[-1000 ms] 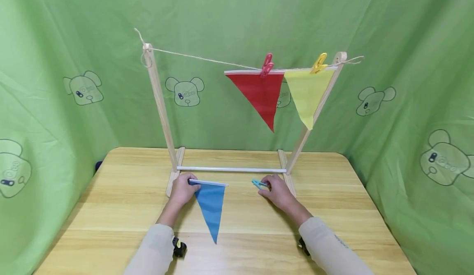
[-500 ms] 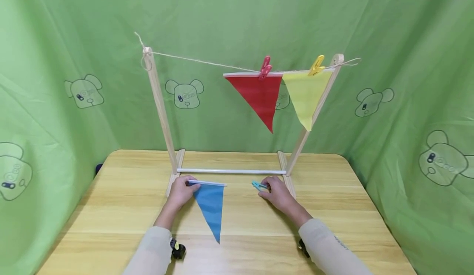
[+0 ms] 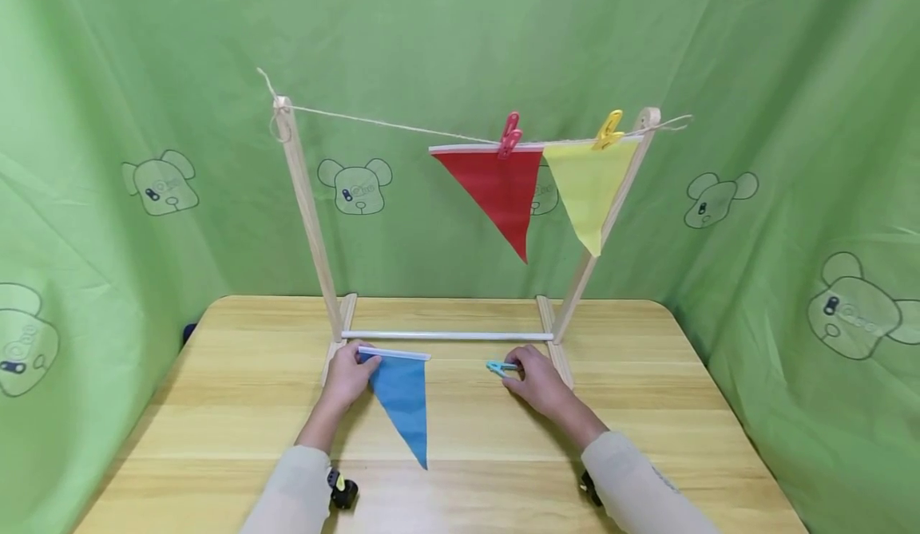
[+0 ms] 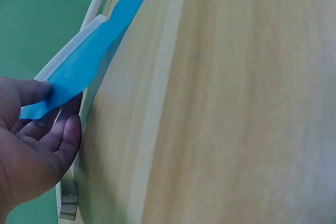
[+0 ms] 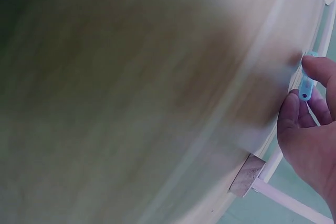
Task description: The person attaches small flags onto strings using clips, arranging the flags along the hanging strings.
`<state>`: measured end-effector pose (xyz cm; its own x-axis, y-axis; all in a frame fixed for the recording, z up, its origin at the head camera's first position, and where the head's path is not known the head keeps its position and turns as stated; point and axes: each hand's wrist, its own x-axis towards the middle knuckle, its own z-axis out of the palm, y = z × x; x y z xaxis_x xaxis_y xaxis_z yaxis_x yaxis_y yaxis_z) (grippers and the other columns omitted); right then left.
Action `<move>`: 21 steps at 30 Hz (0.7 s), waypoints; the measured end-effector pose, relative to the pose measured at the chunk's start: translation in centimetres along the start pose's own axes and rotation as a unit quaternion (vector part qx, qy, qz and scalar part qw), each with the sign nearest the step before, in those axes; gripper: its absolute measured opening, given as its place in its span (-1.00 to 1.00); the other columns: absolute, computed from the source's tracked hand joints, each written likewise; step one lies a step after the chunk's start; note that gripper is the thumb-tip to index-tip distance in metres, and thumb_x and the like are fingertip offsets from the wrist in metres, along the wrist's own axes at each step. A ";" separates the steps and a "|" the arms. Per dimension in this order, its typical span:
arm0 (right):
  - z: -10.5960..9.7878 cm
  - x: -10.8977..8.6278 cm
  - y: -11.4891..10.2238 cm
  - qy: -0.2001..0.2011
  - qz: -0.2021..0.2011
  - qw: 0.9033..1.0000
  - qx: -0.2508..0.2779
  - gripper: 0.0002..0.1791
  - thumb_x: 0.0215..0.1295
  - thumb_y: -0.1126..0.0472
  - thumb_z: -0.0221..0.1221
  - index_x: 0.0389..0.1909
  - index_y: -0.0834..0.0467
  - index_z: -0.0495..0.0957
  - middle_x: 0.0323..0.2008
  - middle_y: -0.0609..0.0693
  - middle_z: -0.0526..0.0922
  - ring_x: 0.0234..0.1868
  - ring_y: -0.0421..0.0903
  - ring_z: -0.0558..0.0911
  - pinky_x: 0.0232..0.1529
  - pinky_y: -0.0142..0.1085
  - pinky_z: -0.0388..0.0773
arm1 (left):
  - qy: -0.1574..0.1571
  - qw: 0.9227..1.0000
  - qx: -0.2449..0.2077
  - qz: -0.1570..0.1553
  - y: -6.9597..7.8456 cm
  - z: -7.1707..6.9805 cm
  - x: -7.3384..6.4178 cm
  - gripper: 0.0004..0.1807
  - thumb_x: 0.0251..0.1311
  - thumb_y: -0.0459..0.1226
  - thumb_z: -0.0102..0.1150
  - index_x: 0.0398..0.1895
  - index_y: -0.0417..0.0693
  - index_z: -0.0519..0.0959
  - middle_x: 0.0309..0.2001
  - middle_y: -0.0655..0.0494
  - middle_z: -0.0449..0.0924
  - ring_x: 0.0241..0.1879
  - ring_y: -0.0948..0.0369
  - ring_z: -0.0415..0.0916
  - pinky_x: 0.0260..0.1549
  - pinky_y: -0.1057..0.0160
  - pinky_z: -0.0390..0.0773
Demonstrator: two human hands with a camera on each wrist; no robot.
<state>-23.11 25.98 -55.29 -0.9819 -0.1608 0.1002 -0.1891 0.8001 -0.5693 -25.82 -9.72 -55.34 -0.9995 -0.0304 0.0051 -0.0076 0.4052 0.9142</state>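
Note:
My left hand (image 3: 346, 377) pinches the upper left corner of a blue triangular flag (image 3: 406, 402) by its white top edge. The flag's point hangs toward me over the wooden table. In the left wrist view the thumb lies on top of the blue cloth (image 4: 79, 69), with the fingers beneath. My right hand (image 3: 535, 378) holds a light blue clothespin (image 3: 497, 368) between thumb and fingers, its tip turned toward the flag. The right wrist view shows the clothespin (image 5: 306, 85) partly covered by the fingers. Flag and clothespin are apart, both low in front of the stand.
Behind the hands stands a wooden frame with a left post (image 3: 307, 215), a right post (image 3: 578, 286) and a white crossbar (image 3: 446, 335). From its string (image 3: 388, 124) hang a red flag (image 3: 503, 195) under a red clothespin (image 3: 509, 136) and a yellow flag (image 3: 591, 191) under a yellow clothespin (image 3: 608, 130).
The left hand and blue flag have shifted slightly left, and the flag's point has swung a little right. The right hand keeps the clothespin, now turned slightly. The whole scene sits a bit lower in view.

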 end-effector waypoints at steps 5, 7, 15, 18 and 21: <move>-0.1 0.1 0.2 -0.004 0.001 1.000 0.004 -0.74 0.21 0.27 0.46 -0.14 0.18 0.61 -0.28 -0.02 0.52 -0.27 -0.14 0.45 -0.27 -0.36 0.47 | 0.001 1.000 -0.010 -0.006 -0.1 0.0 0.0 -0.91 0.32 -0.42 0.29 -0.17 -0.28 0.62 -0.38 0.00 0.54 -0.39 0.17 0.40 -0.45 0.32 0.43; -0.1 0.1 0.3 -0.004 0.000 1.000 0.009 -0.74 0.22 0.28 0.45 -0.13 0.20 0.62 -0.26 -0.01 0.54 -0.26 -0.14 0.47 -0.25 -0.35 0.50 | 0.003 1.000 -0.010 -0.006 -0.1 0.0 -0.1 -0.90 0.32 -0.42 0.29 -0.16 -0.28 0.63 -0.36 -0.01 0.57 -0.38 0.17 0.42 -0.44 0.32 0.45; -0.4 0.0 0.4 0.004 -0.002 0.999 0.040 -0.76 0.23 0.30 0.40 -0.11 0.21 0.63 -0.24 0.01 0.57 -0.23 -0.14 0.50 -0.25 -0.40 0.53 | 0.006 1.000 -0.020 -0.010 0.1 -0.1 -0.4 -0.87 0.31 -0.41 0.30 -0.15 -0.31 0.64 -0.31 -0.07 0.63 -0.35 0.17 0.47 -0.40 0.31 0.49; -0.6 0.0 0.2 0.009 0.000 0.998 0.064 -0.78 0.24 0.29 0.37 -0.12 0.21 0.61 -0.25 0.02 0.53 -0.24 -0.13 0.48 -0.27 -0.43 0.51 | 0.005 1.000 -0.026 -0.013 0.1 -0.1 -0.3 -0.88 0.31 -0.40 0.30 -0.16 -0.31 0.64 -0.33 -0.05 0.63 -0.37 0.18 0.47 -0.42 0.31 0.49; -0.8 -0.1 0.0 0.010 0.009 0.996 0.088 -0.78 0.26 0.29 0.35 -0.12 0.20 0.59 -0.24 0.04 0.50 -0.24 -0.11 0.47 -0.28 -0.45 0.49 | 0.004 0.999 -0.029 -0.013 0.2 -0.1 -0.2 -0.88 0.32 -0.39 0.30 -0.18 -0.30 0.63 -0.40 0.01 0.57 -0.42 0.19 0.42 -0.47 0.32 0.45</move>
<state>-23.06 26.43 -54.68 -0.9853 -0.1354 0.1039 -0.1690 0.6888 -0.7050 -25.61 -9.76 -55.10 -0.9988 -0.0474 -0.0156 -0.0312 0.3502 0.9362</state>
